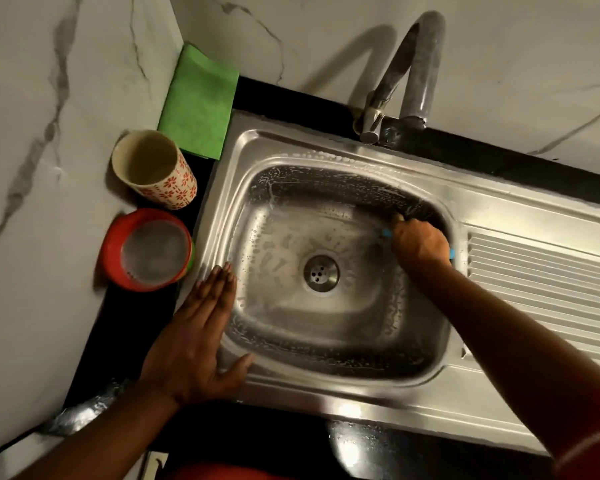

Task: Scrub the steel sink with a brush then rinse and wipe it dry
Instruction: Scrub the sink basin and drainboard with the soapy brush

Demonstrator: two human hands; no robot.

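Note:
The steel sink [430,382] fills the middle of the head view, its basin wet and streaked with suds around the round drain [321,273]. My right hand [420,244] is down inside the basin at the far right wall, gripping a brush [386,233] of which only small blue bits show at either side of the fist. My left hand [198,341] lies flat with straight fingers on the sink's left rim. A folded green cloth [200,102] rests on the counter at the back left corner.
A steel tap [420,74] arches over the back rim; no water runs from it. Left of the sink stand a cream cup with red flowers [153,168] and a red container [148,251]. The ribbed drainboard [541,282] extends to the right. Marble walls close the back and left.

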